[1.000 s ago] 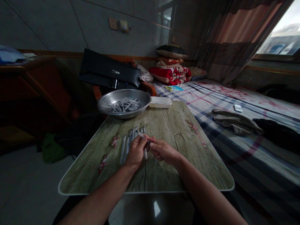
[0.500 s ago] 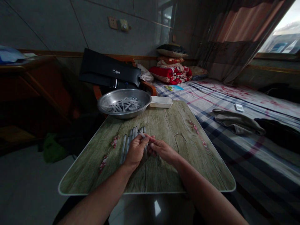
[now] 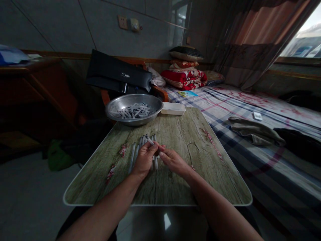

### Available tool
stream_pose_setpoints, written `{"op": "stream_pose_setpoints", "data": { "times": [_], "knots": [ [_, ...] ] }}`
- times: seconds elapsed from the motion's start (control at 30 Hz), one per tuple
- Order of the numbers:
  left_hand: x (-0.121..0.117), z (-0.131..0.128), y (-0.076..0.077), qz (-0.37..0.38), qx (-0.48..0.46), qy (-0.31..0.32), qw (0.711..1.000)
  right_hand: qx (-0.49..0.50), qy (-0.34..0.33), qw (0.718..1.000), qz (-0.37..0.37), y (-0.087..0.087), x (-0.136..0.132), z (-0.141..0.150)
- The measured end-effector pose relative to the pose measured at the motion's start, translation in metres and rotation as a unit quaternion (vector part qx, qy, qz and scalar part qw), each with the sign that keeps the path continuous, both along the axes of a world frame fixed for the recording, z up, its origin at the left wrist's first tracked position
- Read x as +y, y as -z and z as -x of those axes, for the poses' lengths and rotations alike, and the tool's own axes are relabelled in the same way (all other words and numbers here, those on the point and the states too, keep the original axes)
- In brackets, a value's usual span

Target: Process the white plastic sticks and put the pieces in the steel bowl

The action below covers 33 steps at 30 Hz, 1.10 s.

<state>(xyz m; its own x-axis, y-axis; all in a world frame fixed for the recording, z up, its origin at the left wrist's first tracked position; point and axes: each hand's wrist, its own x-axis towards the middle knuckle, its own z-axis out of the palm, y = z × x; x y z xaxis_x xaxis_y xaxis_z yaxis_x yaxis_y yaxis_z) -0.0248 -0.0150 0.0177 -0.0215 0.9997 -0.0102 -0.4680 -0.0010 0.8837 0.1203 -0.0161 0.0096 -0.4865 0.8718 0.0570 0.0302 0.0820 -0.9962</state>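
My left hand (image 3: 144, 160) is closed around a pale, slim pen (image 3: 150, 140), whose upper end sticks out past the thumb and forefinger, tilted to the left. Right beside it, my right hand (image 3: 173, 160) has its fingers pinched together against the left fingertips. What lies in that pinch is too small and dark to name. Several similar pens (image 3: 132, 154), whitish with dark tips, lie side by side on the table under and left of my left hand, partly covered by it.
A steel basin (image 3: 134, 122) heaped with pale pen parts stands at the far left of the wood-patterned table (image 3: 175, 187). Beside it is a white plastic tray (image 3: 173, 113). A bed (image 3: 240, 110) adjoins the right side, and a black monitor (image 3: 117, 73) leans behind the basin.
The pen in my left hand now points out more plainly to the upper left. Both hands stay close together over the table, and the view has shifted slightly.
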Motion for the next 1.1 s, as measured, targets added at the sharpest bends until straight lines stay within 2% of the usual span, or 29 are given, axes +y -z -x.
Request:
{"op": "stream_pose_setpoints", "data": {
  "times": [0.07,0.13,0.2,0.27,0.37,0.43,0.7,0.8,0.9,1.0,1.1],
  "knots": [
    [0.001,0.0,-0.003,0.004,-0.011,-0.03,0.999,-0.016,0.014,0.999,0.029,-0.001,0.003,-0.005],
    [0.0,0.001,-0.006,0.014,-0.015,-0.05,0.999,-0.018,0.069,0.995,0.07,-0.003,0.008,-0.011],
    [-0.003,0.002,-0.009,0.031,-0.009,-0.021,0.999,0.016,0.146,0.982,0.12,-0.004,0.013,-0.016],
    [-0.005,0.003,-0.01,0.054,-0.008,0.058,0.997,0.06,0.178,0.97,0.155,-0.005,0.017,-0.018],
    [-0.009,0.006,-0.011,0.088,-0.024,0.185,0.979,0.1,0.177,0.965,0.165,-0.007,0.017,-0.017],
    [-0.009,0.008,-0.01,0.102,-0.039,0.236,0.966,0.109,0.16,0.968,0.158,-0.007,0.015,-0.015],
    [-0.007,0.014,-0.003,0.114,-0.105,0.327,0.932,0.087,0.122,0.98,0.133,-0.008,0.013,-0.014],
    [-0.006,0.012,-0.002,0.111,-0.145,0.306,0.935,0.113,0.113,0.973,0.166,-0.01,0.013,-0.013],
    [-0.006,0.011,-0.002,0.125,-0.154,0.252,0.947,0.152,0.134,0.959,0.2,-0.01,0.014,-0.013],
    [-0.006,0.008,-0.002,0.112,-0.112,0.196,0.968,0.166,0.159,0.947,0.222,-0.009,0.015,-0.014],
    [-0.006,0.004,0.0,0.056,-0.033,0.129,0.99,0.157,0.174,0.945,0.229,-0.008,0.016,-0.016]
  ]
}}
